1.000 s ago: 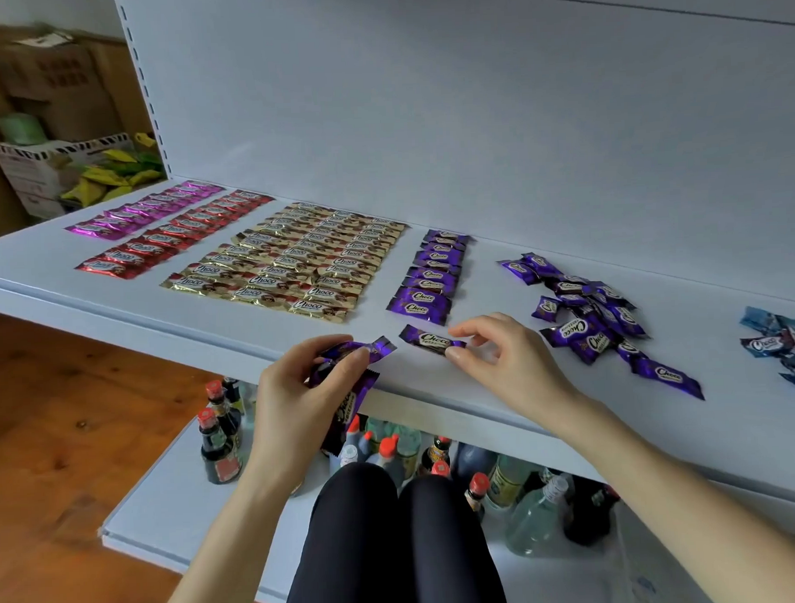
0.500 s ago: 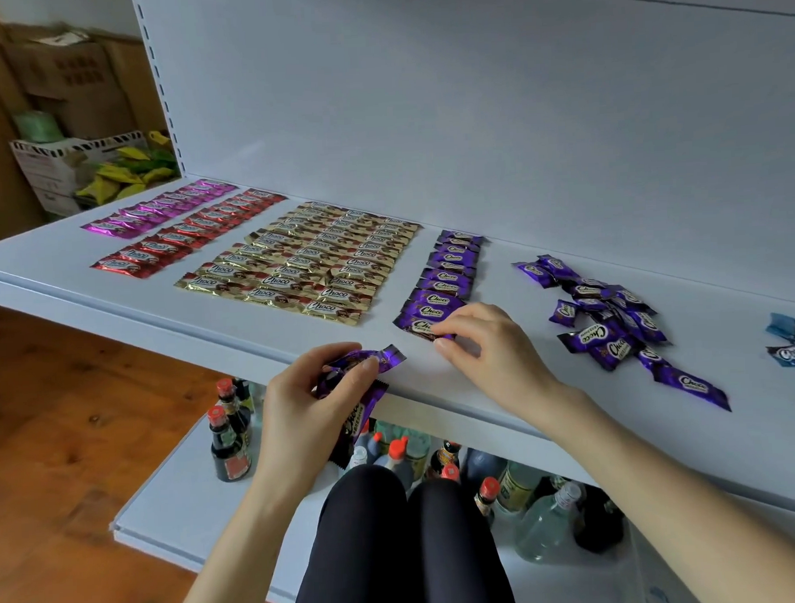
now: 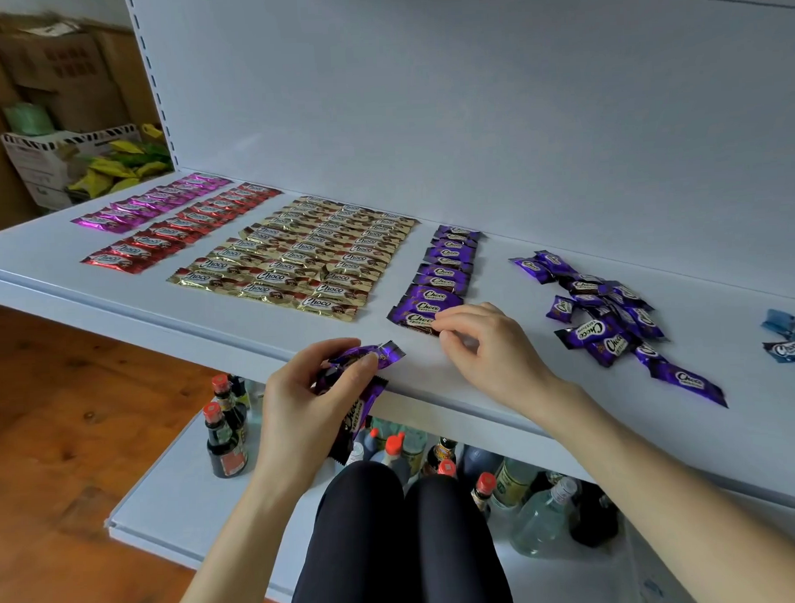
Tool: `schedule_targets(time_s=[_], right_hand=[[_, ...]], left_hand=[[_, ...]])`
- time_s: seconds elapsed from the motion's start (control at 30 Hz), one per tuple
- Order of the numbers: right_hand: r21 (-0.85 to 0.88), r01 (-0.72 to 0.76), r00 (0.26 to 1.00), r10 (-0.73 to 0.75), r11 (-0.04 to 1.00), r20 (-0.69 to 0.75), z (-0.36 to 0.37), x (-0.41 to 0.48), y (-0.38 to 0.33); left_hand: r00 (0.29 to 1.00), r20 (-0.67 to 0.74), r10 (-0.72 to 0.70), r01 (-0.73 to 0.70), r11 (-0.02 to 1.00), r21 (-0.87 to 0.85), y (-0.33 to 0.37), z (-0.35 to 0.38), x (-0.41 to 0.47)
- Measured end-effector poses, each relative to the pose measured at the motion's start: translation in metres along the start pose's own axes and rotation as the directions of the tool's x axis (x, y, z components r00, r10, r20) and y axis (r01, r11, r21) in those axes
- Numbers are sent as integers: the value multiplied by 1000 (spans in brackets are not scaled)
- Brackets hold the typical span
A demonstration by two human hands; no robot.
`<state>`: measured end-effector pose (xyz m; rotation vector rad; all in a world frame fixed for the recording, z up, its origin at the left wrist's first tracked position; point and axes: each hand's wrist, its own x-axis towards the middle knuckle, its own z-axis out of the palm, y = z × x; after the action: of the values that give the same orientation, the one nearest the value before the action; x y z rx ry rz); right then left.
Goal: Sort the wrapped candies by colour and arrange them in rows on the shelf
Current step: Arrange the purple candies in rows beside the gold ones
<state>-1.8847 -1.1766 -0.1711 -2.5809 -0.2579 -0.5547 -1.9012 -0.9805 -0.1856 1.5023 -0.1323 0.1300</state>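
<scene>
Rows done on shelf (image 3: 481,391): pink row (image 3: 154,203), red row (image 3: 180,228), gold rows (image 3: 302,255); purple row (image 3: 447,271) half-built. Left hand (image 3: 299,396) grips spare purple candies (image 3: 361,405); right hand (image 3: 484,343) seemingly pinches front candy (image 3: 412,319). Purple pile (image 3: 610,312), blue candies (image 3: 794,350) still unsorted.

Left hand (image 3: 308,396) is gripping purple candies (image 3: 361,410), fingers curled; right hand (image 3: 484,347) is reaching forward, fingertips pinching the front candy (image 3: 414,319).

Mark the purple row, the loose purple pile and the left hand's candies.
purple row (image 3: 444,276), head view, wrapper midway along.
loose purple pile (image 3: 615,312), head view, wrappers at its middle.
held candies (image 3: 359,408), head view, lower wrapper's printed face.
</scene>
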Motion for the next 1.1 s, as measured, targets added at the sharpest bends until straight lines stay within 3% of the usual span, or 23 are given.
schedule_targets(time_s=[0.77, 0.83, 0.93, 1.03, 1.1], right_hand=[[-24, -7, 997, 5, 1000, -76, 1, -1, 2], [41, 2, 990, 4, 999, -141, -1, -2, 1], [275, -105, 976, 151, 956, -154, -10, -2, -2], [620, -276, 949, 310, 734, 56, -33, 2, -10], [716, -356, 929, 311, 601, 201, -49, 3, -14]], left_hand=[[999, 1, 36, -36, 999, 39, 9, 6, -4], [999, 11, 35, -35, 999, 24, 13, 9, -3], [997, 67, 31, -32, 999, 12, 18, 15, 3], [989, 150, 6, 3, 998, -64, 25, 26, 11], [972, 233, 14, 14, 993, -119, 31, 37, 16]])
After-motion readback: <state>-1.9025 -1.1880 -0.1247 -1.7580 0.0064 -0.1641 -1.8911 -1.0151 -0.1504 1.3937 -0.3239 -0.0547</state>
